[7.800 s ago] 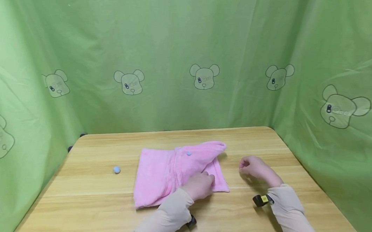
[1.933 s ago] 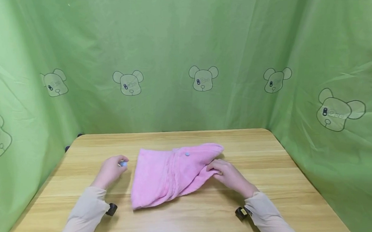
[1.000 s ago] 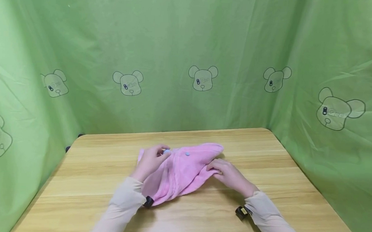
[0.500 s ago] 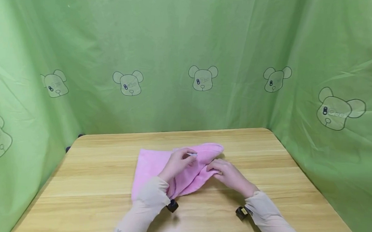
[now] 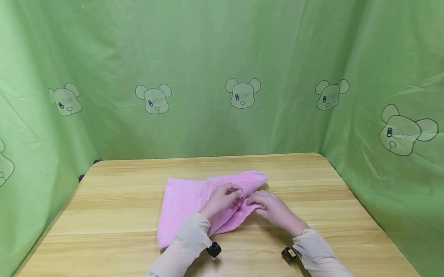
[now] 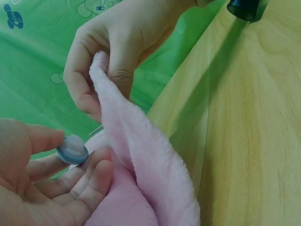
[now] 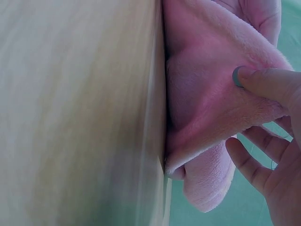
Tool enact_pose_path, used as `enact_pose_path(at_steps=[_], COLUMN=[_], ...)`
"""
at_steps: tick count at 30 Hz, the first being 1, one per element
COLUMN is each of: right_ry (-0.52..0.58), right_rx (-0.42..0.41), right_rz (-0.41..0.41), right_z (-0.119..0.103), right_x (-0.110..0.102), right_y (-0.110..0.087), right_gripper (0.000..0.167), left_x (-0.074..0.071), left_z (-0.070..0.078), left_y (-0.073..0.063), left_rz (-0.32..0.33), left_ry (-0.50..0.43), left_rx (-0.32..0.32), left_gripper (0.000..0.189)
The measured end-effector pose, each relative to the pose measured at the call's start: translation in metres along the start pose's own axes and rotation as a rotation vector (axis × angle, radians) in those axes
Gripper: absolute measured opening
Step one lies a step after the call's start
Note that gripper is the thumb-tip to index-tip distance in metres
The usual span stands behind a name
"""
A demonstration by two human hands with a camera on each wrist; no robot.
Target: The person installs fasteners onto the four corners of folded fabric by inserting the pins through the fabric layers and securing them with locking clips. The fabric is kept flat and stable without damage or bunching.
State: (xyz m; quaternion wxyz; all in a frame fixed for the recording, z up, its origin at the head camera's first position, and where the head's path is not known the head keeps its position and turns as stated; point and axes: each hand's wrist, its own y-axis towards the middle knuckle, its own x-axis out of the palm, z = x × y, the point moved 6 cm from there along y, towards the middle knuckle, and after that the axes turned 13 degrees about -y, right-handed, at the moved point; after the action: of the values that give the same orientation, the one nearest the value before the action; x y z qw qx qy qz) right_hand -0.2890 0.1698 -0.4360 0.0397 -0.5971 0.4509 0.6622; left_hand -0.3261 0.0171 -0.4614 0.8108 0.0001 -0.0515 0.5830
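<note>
A folded pink plush towel point(image 5: 183, 199) lies on the table, its right corner lifted. My right hand point(image 5: 278, 212) pinches that corner between thumb and fingers. In the right wrist view a small blue disc point(image 7: 236, 76) shows under the thumb on the cloth. A thin metal pin point(image 6: 95, 131) sticks out by the right fingers in the left wrist view. Between thumb and fingers, my left hand point(image 5: 220, 203) pinches a small round cap point(image 6: 73, 149), whitish with a blue rim. The cap is close to the pin's point, apart from it, over the towel.
The wooden table point(image 5: 105, 216) has its far edge against a green curtain point(image 5: 196, 49) printed with bear heads. Curtains also stand at the left and right. A black wrist camera point(image 5: 214, 250) hangs under the left sleeve, another camera point(image 5: 288, 255) under the right.
My left hand has picked up the cap from the table's left and carried it right, across the towel, to the lifted corner. My right hand has taken hold of that corner and stays there.
</note>
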Motion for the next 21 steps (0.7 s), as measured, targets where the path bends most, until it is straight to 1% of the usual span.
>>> enact_pose_path(at_steps=[4, 9, 15, 21], right_ry=[-0.003, 0.005, 0.017, 0.018], right_rx=[0.006, 0.012, 0.015, 0.028], right_rz=[-0.009, -0.016, -0.034, -0.046], right_z=[-0.0003, -0.0009, -0.0012, -0.0008], right_x=[0.0000, -0.0009, -0.0002, 0.0001], right_y=[0.0000, 0.0006, 0.0009, 0.0007], right_gripper=[0.024, 0.023, 0.022, 0.020], left_x=[0.0009, 0.0035, 0.0061, 0.0085], left_z=[-0.0018, -0.0019, -0.0024, -0.0038], left_y=[0.0010, 0.0012, 0.0002, -0.0008], left_rz=[0.006, -0.005, -0.021, -0.031], left_ry=[0.002, 0.044, 0.031, 0.040], left_rx=[-0.015, -0.003, -0.029, -0.030], left_gripper=[0.020, 0.020, 0.022, 0.022])
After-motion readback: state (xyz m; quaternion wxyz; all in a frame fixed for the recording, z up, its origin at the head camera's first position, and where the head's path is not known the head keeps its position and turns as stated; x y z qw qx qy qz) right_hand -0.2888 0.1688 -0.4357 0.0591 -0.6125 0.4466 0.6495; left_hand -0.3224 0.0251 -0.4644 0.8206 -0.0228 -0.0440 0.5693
